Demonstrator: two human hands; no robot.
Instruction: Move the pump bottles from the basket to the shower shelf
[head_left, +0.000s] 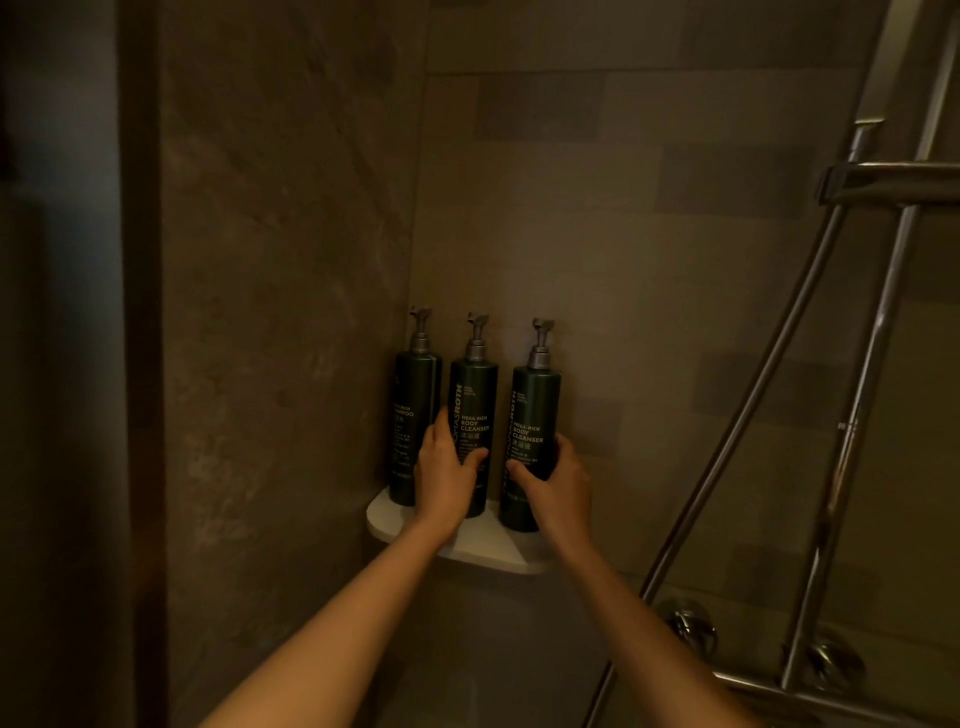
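The brown stone-tiled shower walls (291, 260) meet in a corner, and in that corner sits a small white rounded corner shelf (483, 553) carrying all three tall dark green pump bottles with grey pump heads. The bottle marked shampoo (413, 415) stands at the shelf's left back edge against the left wall, the middle bottle marked body cleanser (474, 410) stands just beside it, and the right bottle, also body cleanser (532, 415), stands near the shelf's right front edge, upright like the others. To the right hang the chrome shower rail and hose (810, 364), well apart from the shelf. The left hand (447, 470) wraps its fingers around the lower body of the middle bottle; the right hand (558, 480) closes around the lower body of the right bottle. In this dim light I cannot tell whether either base is fully settled on the shelf. The placing step looks nearly complete, with no basket in view. The next move likely calls for squaring the two held bottles, then releasing gently so neither tips off the front edge.
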